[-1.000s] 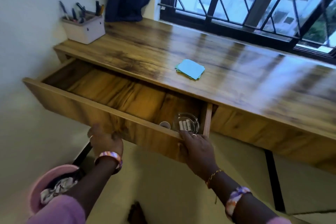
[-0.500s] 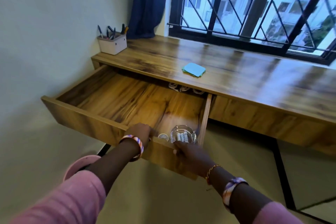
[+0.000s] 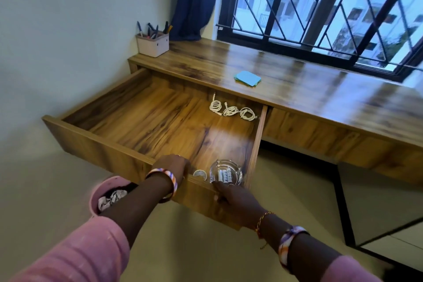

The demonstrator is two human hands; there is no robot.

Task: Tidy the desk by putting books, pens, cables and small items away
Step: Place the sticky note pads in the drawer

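Observation:
The wooden desk's wide drawer (image 3: 109,144) stands pulled far out. My left hand (image 3: 171,167) curls over the top edge of its front panel, left of middle. My right hand (image 3: 233,197) grips the same panel near its right end, fingers over the rim. Inside, at the front right, sits a glass dish (image 3: 226,173) holding white batteries, with a small round lid (image 3: 199,174) beside it. Three coiled white cables (image 3: 231,110) lie at the drawer's back right. A blue pad of notes (image 3: 247,78) rests on the desk top (image 3: 320,98).
A white pen holder (image 3: 153,44) with several pens stands at the desk's back left corner, by the wall and a blue curtain (image 3: 194,0). A pink bin (image 3: 107,194) with crumpled paper sits on the floor under my left arm. A barred window (image 3: 320,7) runs behind the desk.
The drawer has slid further out toward me, uncovering the cables at its back. My left hand moved right along the front panel. The view has pulled back.

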